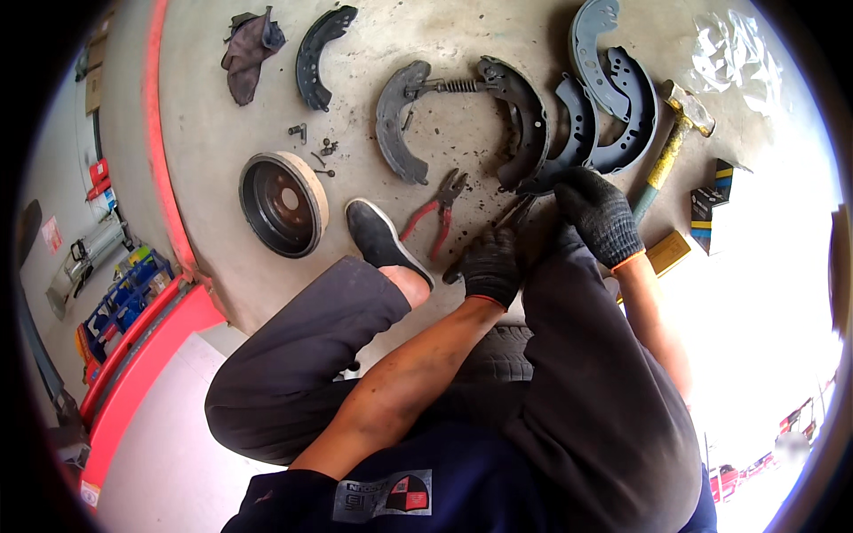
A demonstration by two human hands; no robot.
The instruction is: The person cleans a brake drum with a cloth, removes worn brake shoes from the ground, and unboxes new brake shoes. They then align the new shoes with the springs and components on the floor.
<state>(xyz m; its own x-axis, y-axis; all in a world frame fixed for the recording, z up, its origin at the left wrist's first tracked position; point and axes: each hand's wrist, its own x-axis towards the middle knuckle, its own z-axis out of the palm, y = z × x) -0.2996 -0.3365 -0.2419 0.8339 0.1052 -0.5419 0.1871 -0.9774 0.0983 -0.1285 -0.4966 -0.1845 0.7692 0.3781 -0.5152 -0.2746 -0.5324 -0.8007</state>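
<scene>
Black knit gloves cover both hands. My left hand (490, 266) is closed round a dark-handled hand tool (515, 215) whose slim metal end points up and away; its exact kind is partly hidden by the fingers. To the right, my right hand (593, 210) grips the near end of a dark curved brake shoe (576, 133), its fingertips partly out of sight. Behind that shoe lie a grey brake shoe (593, 53) and another dark brake shoe (641, 111). Just beyond my hands, two worn brake shoes (397, 124) rest on the floor, joined by a spring-wound adjuster rod (453, 86).
Red-handled pliers (435, 216) lie beside my shoe. A brake drum (284, 204), small hardware (327, 149), a single brake shoe (318, 58) and a rag (252, 55) are at left. Rightward are a hammer (665, 160), boxes (709, 209) and clear plastic wrap (736, 62).
</scene>
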